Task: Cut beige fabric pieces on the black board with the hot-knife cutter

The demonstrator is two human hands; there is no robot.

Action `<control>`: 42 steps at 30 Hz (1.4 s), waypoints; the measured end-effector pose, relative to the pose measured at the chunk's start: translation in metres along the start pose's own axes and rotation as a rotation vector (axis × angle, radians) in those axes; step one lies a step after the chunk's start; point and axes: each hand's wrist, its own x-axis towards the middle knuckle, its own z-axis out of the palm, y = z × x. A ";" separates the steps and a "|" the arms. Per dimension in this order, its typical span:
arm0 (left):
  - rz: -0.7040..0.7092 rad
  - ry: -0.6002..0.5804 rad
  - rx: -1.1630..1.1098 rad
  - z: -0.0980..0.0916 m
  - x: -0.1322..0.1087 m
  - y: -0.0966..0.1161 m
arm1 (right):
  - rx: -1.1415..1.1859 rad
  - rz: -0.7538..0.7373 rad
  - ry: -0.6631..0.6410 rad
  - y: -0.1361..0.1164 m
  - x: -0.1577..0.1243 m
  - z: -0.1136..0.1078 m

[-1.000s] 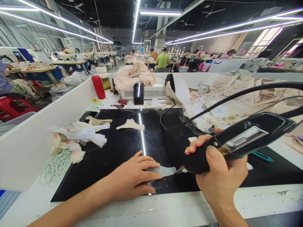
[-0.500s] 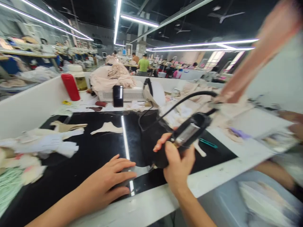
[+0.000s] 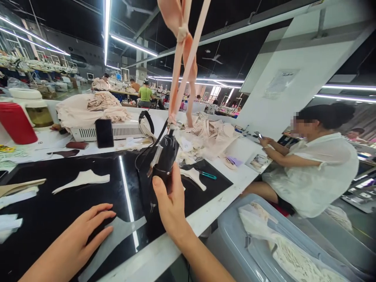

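Note:
A black handheld tool [image 3: 167, 156] with a cord hangs on pink fabric strips [image 3: 179, 74], and my right hand [image 3: 172, 199] is wrapped round its body, thumb toward me. The tool stands nearly upright over the glossy black board [image 3: 100, 196]. My left hand [image 3: 91, 231] lies on the board with its fingers spread, beside and partly over a translucent grey curved piece [image 3: 117, 235]. A white cut piece [image 3: 84, 180] lies farther back on the board. Another white piece [image 3: 194, 176] is to the right of the tool, beside a teal cutter [image 3: 208, 175].
A phone [image 3: 104, 133] leans on a white box [image 3: 123, 131] piled with fabric [image 3: 91, 105]. A red container [image 3: 16, 123] stands at left. Fabric pieces [image 3: 214, 137] are heaped behind the board. Right of the table are a grey bin [image 3: 235, 235] and a seated person [image 3: 311, 168].
The view has turned right, bringing the seated person and bin into sight. My right hand has lifted the tool off the grey piece and tipped it more upright.

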 end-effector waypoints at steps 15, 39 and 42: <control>-0.075 0.031 -0.166 -0.001 0.002 0.021 | -0.455 -0.374 -0.508 0.005 -0.025 0.009; -0.482 0.043 -0.732 -0.059 0.027 0.025 | -0.214 -0.104 -0.664 0.058 -0.003 0.077; -0.489 0.120 -0.666 -0.067 0.046 0.005 | -0.261 -0.105 -0.590 0.065 0.014 0.097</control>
